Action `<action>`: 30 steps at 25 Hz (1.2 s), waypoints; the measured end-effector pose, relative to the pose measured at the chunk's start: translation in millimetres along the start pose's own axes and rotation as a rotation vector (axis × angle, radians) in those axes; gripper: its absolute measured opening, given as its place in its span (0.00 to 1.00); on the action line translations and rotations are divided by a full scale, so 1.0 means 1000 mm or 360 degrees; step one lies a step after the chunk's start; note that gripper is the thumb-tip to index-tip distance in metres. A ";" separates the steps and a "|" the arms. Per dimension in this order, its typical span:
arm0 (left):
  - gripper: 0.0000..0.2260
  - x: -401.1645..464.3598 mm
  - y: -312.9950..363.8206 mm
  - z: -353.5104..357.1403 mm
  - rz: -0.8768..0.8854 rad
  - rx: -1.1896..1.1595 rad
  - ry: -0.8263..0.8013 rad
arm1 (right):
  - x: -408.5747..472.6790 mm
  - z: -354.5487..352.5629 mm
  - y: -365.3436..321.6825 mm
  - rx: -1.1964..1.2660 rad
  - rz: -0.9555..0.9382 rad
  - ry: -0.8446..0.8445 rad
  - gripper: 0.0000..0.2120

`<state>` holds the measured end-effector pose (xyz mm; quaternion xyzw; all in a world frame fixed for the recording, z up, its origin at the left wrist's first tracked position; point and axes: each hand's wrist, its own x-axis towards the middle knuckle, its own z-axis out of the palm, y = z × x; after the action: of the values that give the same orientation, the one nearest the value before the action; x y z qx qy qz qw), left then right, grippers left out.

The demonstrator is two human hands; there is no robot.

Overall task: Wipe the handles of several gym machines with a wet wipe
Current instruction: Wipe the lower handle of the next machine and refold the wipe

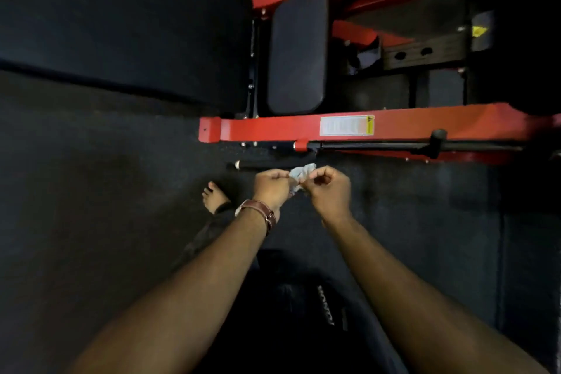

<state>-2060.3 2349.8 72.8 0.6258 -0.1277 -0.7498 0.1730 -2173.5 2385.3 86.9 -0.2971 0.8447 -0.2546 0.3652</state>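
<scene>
Right between both hands, a crumpled pale wet wipe [299, 175] is held above the dark floor [106, 191]. Left hand [271, 188] and right hand [326, 188] each have fingers curled, pinching the wipe's edges. Just beyond lies a black handle bar [261, 165], beside the red machine frame [394, 126]. A brown watch strap [262, 211] circles the left wrist.

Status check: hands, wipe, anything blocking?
Left hand and right hand both pinching crumpled pale wet wipe. Black bar handle just beyond, unobstructed.
</scene>
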 end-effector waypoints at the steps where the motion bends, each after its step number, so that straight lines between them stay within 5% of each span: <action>1: 0.12 0.013 -0.001 0.007 -0.0045 -0.0049 0.0013 | 0.019 0.000 0.007 -0.0089 -0.0039 -0.0032 0.12; 11: 0.11 0.165 -0.056 0.080 -0.0385 -0.0648 0.0290 | 0.189 0.021 0.081 -0.0830 -0.0416 -0.0546 0.10; 20: 0.07 0.255 -0.101 0.142 -0.0723 -0.1355 0.0742 | 0.313 0.052 0.139 -0.1351 -0.0865 -0.1378 0.15; 25: 0.08 0.297 -0.122 0.143 -0.0712 -0.1747 0.0799 | 0.330 0.087 0.159 -0.1292 -0.0881 -0.1519 0.03; 30: 0.11 0.295 -0.125 0.143 -0.0643 -0.1830 0.0734 | 0.342 0.078 0.156 -0.1580 -0.1022 -0.1473 0.04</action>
<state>-2259.9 2336.0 -215.8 0.5900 0.4545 -0.5626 0.3589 -2353.5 2241.6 -220.8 -0.7355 0.4922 0.2132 0.4140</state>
